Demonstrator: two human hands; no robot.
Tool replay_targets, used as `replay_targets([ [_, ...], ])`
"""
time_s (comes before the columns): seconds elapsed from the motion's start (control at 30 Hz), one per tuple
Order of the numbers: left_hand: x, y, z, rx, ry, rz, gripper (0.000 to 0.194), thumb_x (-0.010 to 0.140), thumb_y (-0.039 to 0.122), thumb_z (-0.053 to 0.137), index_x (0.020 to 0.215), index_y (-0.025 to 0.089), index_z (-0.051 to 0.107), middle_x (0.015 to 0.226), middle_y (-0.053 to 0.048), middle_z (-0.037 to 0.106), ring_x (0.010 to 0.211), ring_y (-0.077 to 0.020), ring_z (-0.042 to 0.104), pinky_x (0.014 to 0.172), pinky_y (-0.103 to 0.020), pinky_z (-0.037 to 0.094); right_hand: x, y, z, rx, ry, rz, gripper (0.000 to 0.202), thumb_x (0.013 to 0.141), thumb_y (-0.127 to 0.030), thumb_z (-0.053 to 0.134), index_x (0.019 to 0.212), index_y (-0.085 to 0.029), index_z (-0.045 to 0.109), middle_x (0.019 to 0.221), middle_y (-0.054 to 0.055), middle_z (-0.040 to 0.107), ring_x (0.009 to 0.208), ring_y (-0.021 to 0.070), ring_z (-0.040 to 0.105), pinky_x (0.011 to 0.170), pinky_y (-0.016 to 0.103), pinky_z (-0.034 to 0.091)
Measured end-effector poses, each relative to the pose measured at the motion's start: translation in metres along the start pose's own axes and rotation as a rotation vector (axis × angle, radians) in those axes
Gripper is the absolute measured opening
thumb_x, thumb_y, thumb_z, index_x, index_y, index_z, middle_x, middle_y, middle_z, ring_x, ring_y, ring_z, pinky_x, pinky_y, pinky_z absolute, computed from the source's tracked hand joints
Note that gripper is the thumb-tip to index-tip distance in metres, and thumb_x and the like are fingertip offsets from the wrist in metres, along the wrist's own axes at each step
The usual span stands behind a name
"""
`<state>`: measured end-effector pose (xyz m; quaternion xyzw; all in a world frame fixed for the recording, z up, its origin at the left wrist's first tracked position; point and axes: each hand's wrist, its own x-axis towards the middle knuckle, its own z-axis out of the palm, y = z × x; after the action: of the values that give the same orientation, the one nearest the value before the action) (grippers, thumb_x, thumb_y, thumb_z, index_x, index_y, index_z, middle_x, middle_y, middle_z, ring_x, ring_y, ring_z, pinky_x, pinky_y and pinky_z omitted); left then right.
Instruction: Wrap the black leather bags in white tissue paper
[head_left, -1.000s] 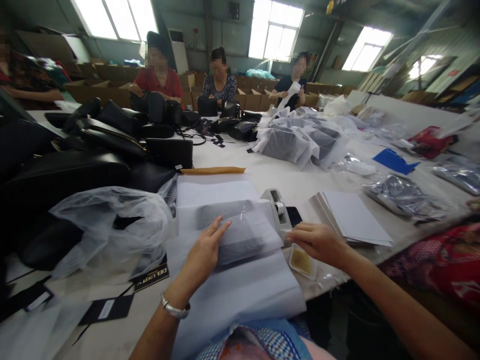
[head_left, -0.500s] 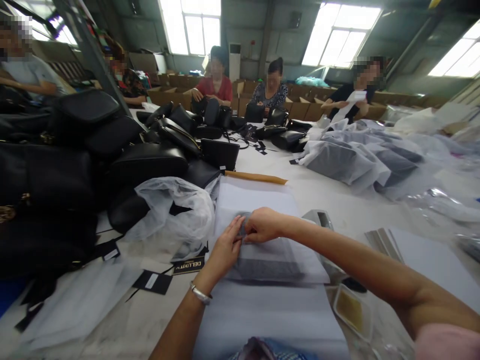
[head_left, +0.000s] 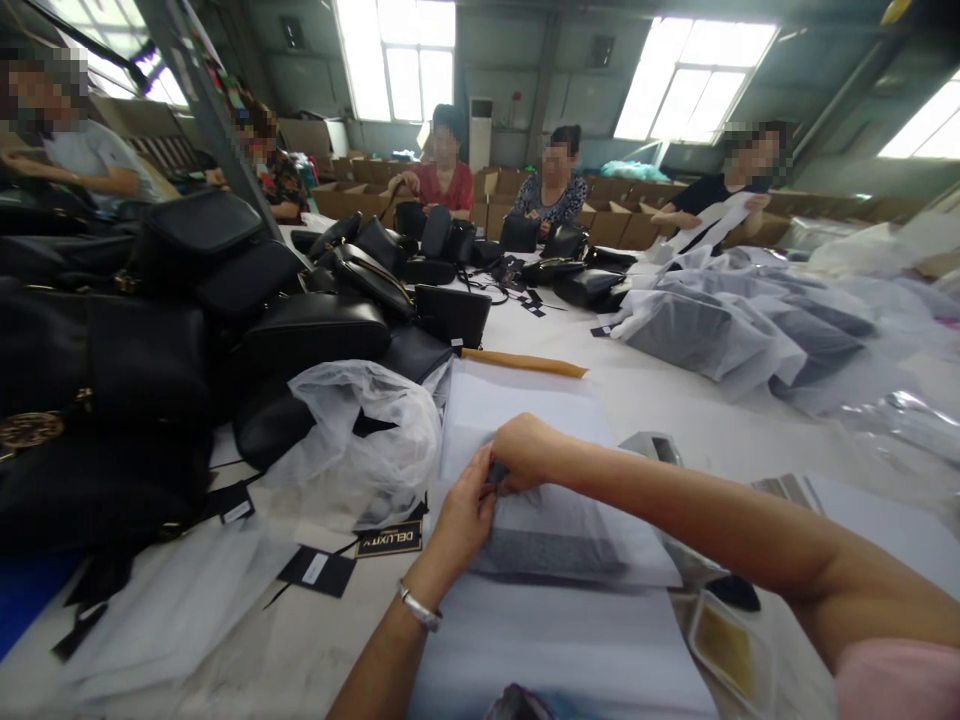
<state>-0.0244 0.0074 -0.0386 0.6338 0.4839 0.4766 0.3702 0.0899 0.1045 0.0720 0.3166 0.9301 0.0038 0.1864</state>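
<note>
A translucent plastic bag (head_left: 577, 505) with a dark, flat item inside lies in front of me on white sheets. My right hand (head_left: 526, 450) reaches in from the right, its fingers curled down on the upper left part of this bag. Pressed against those fingers is my left hand (head_left: 469, 505), gripping the bag's left side with its fingers together. The exact spot they pinch is hidden by the hands. Left of them sits a crumpled clear bag (head_left: 360, 440). Below it are a black DELUXITY tag (head_left: 390, 540) and another black tag (head_left: 319, 570).
Black handbags (head_left: 315, 335) are heaped on the left. Wrapped bags (head_left: 690, 325) lie at the back right. A grey device (head_left: 652, 447) and a clear tub (head_left: 727, 645) stand by my right forearm. Several people work across the table, with cardboard boxes (head_left: 495, 215) behind them.
The camera view has swung slightly, so the scene sits further right and lower. My left fingers have drawn in closer against my right hand. The bag stays under both hands.
</note>
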Motion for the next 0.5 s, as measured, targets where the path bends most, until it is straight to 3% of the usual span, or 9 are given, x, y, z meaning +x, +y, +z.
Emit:
replay_targets([
  [0.1, -0.001, 0.0, 0.001, 0.058, 0.01, 0.017, 0.067, 0.084, 0.005, 0.043, 0.149, 0.021, 0.035, 0.154, -0.011, 0.041, 0.14, -0.0225, 0.042, 0.103, -0.04, 0.052, -0.006, 0.015, -0.003, 0.02, 0.057, 0.092, 0.047, 0.06, -0.061, 0.082, 0.073, -0.016, 0.076, 0.073, 0.014, 0.073, 0.075, 0.0307, 0.07, 0.066, 0.032, 0.048],
  [0.17, -0.001, -0.001, 0.0, 0.097, 0.017, 0.028, 0.066, 0.084, 0.005, 0.043, 0.148, 0.021, 0.037, 0.153, -0.01, 0.042, 0.14, -0.0222, 0.042, 0.103, -0.04, 0.052, -0.017, 0.029, -0.002, 0.034, 0.104, 0.166, 0.051, 0.07, -0.063, 0.075, 0.074, -0.012, 0.076, 0.076, 0.018, 0.073, 0.077, 0.0326, 0.07, 0.065, 0.033, 0.048],
  [0.3, -0.002, 0.003, -0.004, 0.191, 0.035, 0.041, 0.063, 0.085, 0.006, 0.044, 0.146, 0.02, 0.041, 0.151, -0.009, 0.046, 0.14, -0.0205, 0.041, 0.105, -0.039, 0.05, -0.06, 0.045, 0.014, 0.068, 0.227, 0.335, 0.037, 0.097, -0.042, 0.05, 0.094, -0.014, 0.074, 0.088, 0.017, 0.074, 0.083, 0.0289, 0.07, 0.068, 0.032, 0.048],
  [0.4, 0.002, 0.018, -0.005, 0.343, 0.089, 0.044, 0.053, 0.09, 0.011, 0.044, 0.142, 0.02, 0.048, 0.147, -0.009, 0.051, 0.137, -0.0203, 0.046, 0.11, -0.041, 0.045, -0.105, 0.034, 0.041, 0.241, 0.398, 0.343, 0.033, 0.101, -0.039, 0.043, 0.107, -0.02, 0.069, 0.1, 0.01, 0.074, 0.088, 0.0234, 0.07, 0.075, 0.032, 0.05],
  [0.5, 0.013, 0.039, 0.005, 0.501, 0.12, 0.131, 0.044, 0.097, 0.023, 0.043, 0.14, 0.023, 0.05, 0.148, -0.009, 0.05, 0.138, -0.0223, 0.045, 0.113, -0.045, 0.04, -0.145, 0.003, 0.077, 0.42, 0.557, 0.172, 0.036, 0.097, -0.044, 0.053, 0.123, -0.021, 0.064, 0.124, 0.01, 0.067, 0.114, 0.0252, 0.062, 0.101, 0.039, 0.045],
])
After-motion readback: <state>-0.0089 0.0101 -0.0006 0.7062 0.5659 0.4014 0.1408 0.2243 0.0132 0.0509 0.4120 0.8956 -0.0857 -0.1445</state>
